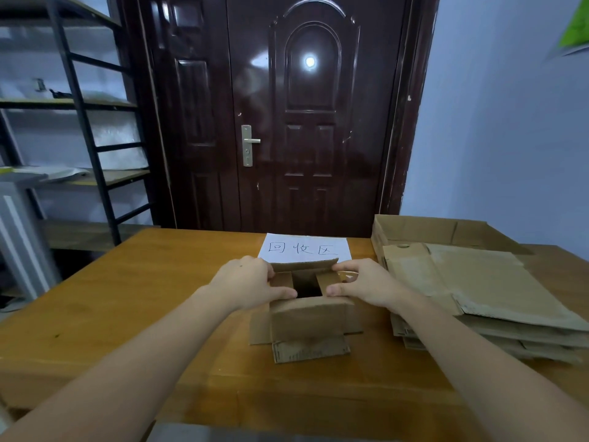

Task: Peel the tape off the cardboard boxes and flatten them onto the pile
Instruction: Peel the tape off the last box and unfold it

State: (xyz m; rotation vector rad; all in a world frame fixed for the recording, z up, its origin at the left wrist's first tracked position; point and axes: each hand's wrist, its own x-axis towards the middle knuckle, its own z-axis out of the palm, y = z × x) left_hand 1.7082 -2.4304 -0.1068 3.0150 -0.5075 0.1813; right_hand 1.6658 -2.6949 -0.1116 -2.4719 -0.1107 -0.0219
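Box [308, 317] open, inside dark; L hand [251, 282], R hand [366, 283] grip top flaps.

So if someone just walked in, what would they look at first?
Probably the two hands, left hand and right hand, holding the open flaps of a small cardboard box in the middle of the wooden table. Next comes the pile of flattened cardboard to the right of it. Behind the box lies a white paper sign with handwriting, and beyond the table stands a big dark shiny door.
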